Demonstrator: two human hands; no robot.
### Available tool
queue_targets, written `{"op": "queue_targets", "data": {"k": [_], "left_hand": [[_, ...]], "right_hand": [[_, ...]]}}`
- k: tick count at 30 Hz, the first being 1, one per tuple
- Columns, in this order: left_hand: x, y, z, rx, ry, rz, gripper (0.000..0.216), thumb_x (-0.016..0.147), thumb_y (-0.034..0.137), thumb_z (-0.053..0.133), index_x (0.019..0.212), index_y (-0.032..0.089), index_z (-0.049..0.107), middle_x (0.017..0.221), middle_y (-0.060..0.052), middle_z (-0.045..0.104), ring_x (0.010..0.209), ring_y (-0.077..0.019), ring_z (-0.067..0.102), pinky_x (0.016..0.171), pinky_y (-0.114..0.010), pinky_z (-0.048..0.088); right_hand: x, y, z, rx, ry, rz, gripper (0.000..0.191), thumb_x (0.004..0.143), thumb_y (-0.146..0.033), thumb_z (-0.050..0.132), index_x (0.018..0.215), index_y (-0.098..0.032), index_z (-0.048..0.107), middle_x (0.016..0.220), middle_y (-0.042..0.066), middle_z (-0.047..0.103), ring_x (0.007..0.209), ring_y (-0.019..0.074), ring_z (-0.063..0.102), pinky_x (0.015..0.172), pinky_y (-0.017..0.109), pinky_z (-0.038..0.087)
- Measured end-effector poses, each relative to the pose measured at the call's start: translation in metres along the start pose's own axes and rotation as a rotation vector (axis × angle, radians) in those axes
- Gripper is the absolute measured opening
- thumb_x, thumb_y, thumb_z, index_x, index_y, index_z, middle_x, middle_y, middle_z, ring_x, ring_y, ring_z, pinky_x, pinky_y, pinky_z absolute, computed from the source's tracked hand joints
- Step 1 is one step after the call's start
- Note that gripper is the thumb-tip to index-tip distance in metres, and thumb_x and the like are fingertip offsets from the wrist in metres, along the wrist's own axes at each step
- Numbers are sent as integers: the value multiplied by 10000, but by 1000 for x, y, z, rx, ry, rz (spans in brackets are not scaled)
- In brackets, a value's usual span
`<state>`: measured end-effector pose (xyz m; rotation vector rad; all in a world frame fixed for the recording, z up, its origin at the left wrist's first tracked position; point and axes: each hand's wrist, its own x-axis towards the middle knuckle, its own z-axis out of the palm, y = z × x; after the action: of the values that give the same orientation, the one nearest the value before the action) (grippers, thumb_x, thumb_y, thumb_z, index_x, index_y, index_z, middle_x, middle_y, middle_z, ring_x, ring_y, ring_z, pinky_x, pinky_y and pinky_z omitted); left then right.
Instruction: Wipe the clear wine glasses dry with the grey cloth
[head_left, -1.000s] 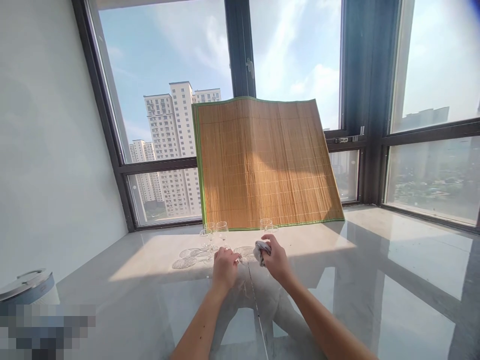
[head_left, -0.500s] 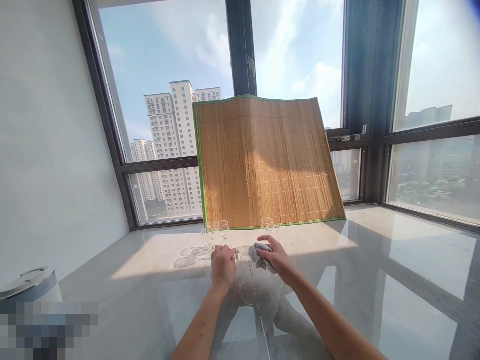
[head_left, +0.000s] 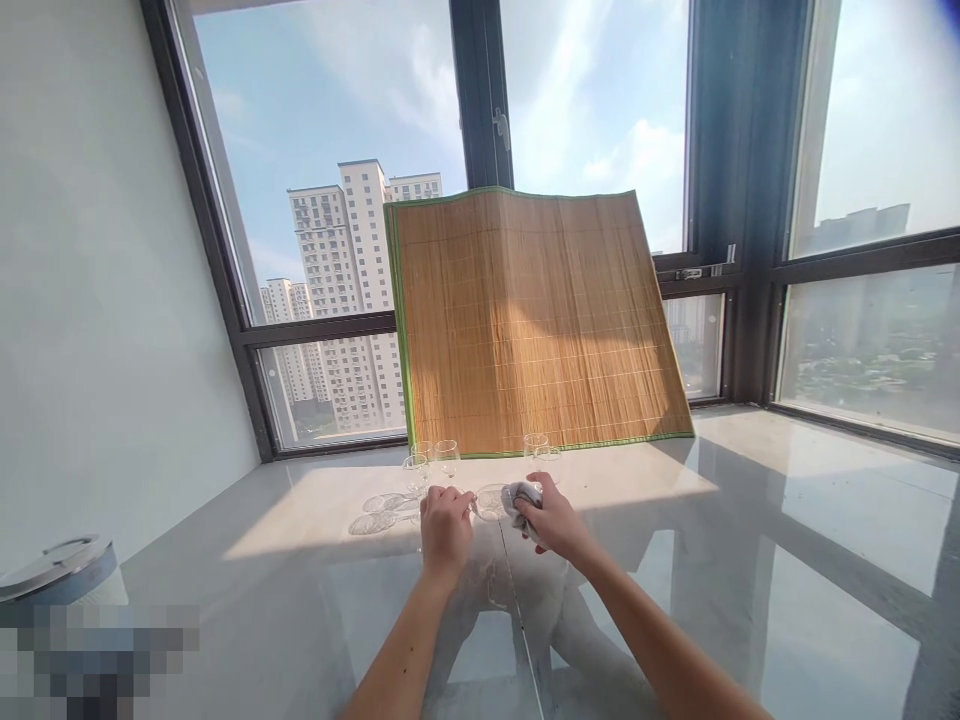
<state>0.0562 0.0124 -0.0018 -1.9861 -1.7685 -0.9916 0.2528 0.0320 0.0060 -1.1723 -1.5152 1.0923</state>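
- The glass (head_left: pixel 491 501) was held just above the pale surface (head_left: pixel 750 560), lying on its side between the 2 hands.
- Its long axis ran roughly left to right: stem toward the left hand (head_left: pixel 445 526), bowl toward the right hand (head_left: pixel 553 522).
- The left fingers (head_left: pixel 450 505) were curled in and appeared to pinch the stem, though the stem itself was hard to make out.
- The right fingers (head_left: pixel 534 502) were bunched around a grey cloth (head_left: pixel 519 498), pressing it against the bowl's rim.
- Both hands touched the glass, so neither was nearer.
- Standing glasses (head_left: pixel 448 458) waited just behind, in front of the bamboo mat (head_left: pixel 525 320) leaning on the window.
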Motion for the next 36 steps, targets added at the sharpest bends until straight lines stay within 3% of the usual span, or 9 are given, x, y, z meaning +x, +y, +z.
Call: {"op": "queue_targets", "data": {"k": [3,6,10,14,19,26,30,36], "left_hand": [[1,0,-1,-5,-18,-17,329,852,68,506,959,254,756,835,-51,660,937,-234,488,844,-334,363],[2,-1,0,-29,-67,-28,352,833,55,514,984,256,760,861,-52,670,957,-231,498,852,-327,369],[3,-8,6,-76,-188,-59,370,806,49,533,1005,253,769,851,-54,677,965,-232,507,846,-323,378],[4,-13,13,-127,-229,23,392,809,53,524,1035,266,763,856,-54,671,956,-225,499,828,-315,379],[3,-13,19,-143,-238,87,371,795,41,520,952,264,771,836,-49,662,916,-217,488,803,-306,377],[2,-19,22,-199,-206,60,440,768,4,488,980,264,773,827,-45,666,931,-218,507,796,-304,410],[-2,-15,26,-221,-181,34,419,771,8,513,978,260,776,818,-40,674,935,-211,525,802,-297,420],[-9,1,27,-281,-258,18,270,799,112,600,964,244,767,795,-21,687,888,-193,543,788,-283,411]], "right_hand": [[1,1,2,19,55,-88,451,781,-363,603,1167,-266,392,717,-31,593,501,139,542,401,217,417],[2,2,3,-51,93,-278,442,792,-311,559,1193,-254,382,791,-17,614,614,155,584,545,261,468],[0,2,4,-145,59,-472,500,755,-238,556,1226,-253,388,863,-1,639,737,175,612,671,293,471],[2,4,2,-114,4,-407,434,723,-230,548,1134,-252,411,727,-47,593,596,152,553,538,242,393],[5,10,0,-233,93,-407,385,692,-242,582,1063,-244,480,609,-75,547,541,142,496,522,233,334],[3,9,6,-8,-25,-293,460,683,-282,626,1127,-236,518,654,-59,598,571,149,561,530,240,406],[5,10,8,71,6,-228,429,667,-312,658,1072,-219,553,669,-46,597,580,151,568,544,254,437],[7,14,5,-39,106,-336,415,711,-323,635,1109,-229,567,589,-69,532,503,130,473,492,236,351]]}}
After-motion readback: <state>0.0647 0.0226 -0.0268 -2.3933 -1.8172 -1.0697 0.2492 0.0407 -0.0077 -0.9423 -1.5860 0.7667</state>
